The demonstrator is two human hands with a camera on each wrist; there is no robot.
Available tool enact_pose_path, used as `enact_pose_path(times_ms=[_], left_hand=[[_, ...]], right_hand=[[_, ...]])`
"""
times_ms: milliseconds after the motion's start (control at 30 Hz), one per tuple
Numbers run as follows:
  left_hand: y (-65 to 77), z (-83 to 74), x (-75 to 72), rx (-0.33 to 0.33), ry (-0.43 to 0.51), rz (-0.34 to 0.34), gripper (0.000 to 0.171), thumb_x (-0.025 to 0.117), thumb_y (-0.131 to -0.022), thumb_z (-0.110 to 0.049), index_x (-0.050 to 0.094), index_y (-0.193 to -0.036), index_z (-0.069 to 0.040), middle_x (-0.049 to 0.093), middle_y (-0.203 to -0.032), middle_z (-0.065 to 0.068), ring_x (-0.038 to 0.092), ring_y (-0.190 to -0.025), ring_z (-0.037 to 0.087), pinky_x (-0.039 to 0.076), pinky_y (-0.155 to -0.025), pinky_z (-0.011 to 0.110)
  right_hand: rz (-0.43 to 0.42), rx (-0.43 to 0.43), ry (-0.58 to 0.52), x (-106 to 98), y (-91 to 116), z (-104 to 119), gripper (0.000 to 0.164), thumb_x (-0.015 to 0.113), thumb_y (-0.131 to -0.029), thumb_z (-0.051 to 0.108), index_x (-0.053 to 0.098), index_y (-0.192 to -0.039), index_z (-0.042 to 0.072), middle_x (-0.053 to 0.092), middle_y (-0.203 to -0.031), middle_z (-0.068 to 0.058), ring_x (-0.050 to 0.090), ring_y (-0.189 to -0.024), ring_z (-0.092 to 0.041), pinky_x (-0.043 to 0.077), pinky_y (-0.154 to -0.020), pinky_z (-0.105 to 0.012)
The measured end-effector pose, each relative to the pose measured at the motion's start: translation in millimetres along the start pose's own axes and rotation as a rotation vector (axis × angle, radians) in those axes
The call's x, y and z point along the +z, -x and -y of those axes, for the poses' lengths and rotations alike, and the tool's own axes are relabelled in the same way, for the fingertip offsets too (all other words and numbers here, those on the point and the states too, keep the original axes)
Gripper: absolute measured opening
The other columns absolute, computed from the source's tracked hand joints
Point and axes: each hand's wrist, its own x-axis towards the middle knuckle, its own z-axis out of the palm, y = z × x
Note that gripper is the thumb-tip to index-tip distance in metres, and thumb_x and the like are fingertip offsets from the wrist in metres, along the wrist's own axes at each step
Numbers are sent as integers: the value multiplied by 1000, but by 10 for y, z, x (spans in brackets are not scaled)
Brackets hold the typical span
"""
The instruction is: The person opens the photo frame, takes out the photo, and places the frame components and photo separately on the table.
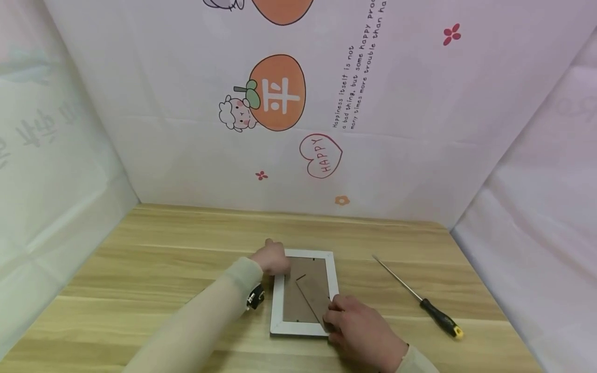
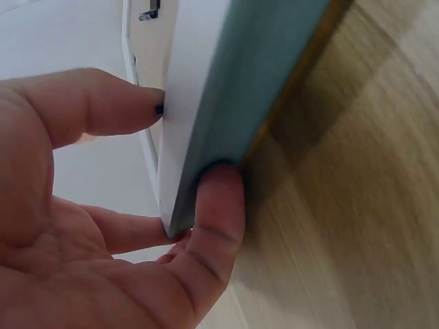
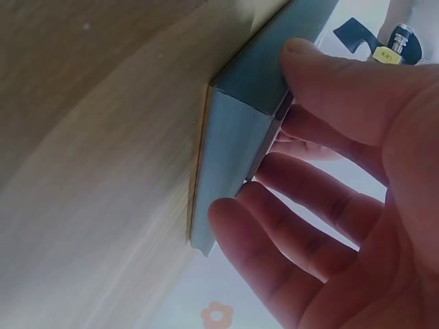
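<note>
A white picture frame lies back side up on the table, its brown backing board facing me. Small dark tabs sit along the board's edges, and a thin dark line crosses it diagonally. My left hand grips the upper left corner. In the left wrist view its thumb lies on the back rim by a small black tab, and a finger presses the outer side. At the lower right corner, my right hand holds the frame, thumb on one outer side and curled fingers around the corner.
To the right lies a screwdriver with a black and yellow handle, its shaft pointing up and left. The wooden table meets a printed white cloth at the back, with pale cloth on both sides.
</note>
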Motion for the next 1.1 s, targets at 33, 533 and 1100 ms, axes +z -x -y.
enact_pose_path(times_ms=[33,533,1100], left_hand=[[-3,-2,0,9,-23,5,11,62,-78,-11,57,-71,-3,56,-96,17,44,-84,28,44,-64,34],[-37,9,64,52,-89,2,20,60,-82,-12,56,-64,-3,53,-79,10,40,-88,27,43,-72,35],[-25,-23,43,-28,-30,37,14,55,-82,-7,60,-73,2,51,-97,17,44,-86,28,41,-52,29]], right_hand=[[2,2,1,-5,-6,2,24,85,-72,19,65,-83,24,49,-92,12,48,-79,-9,47,-64,-22],[35,9,-4,-40,-33,13,24,87,-72,17,66,-83,22,48,-91,11,48,-80,-11,48,-66,-24],[64,77,29,-67,-43,59,18,81,-77,14,66,-83,22,50,-90,10,50,-78,-9,48,-56,-24]])
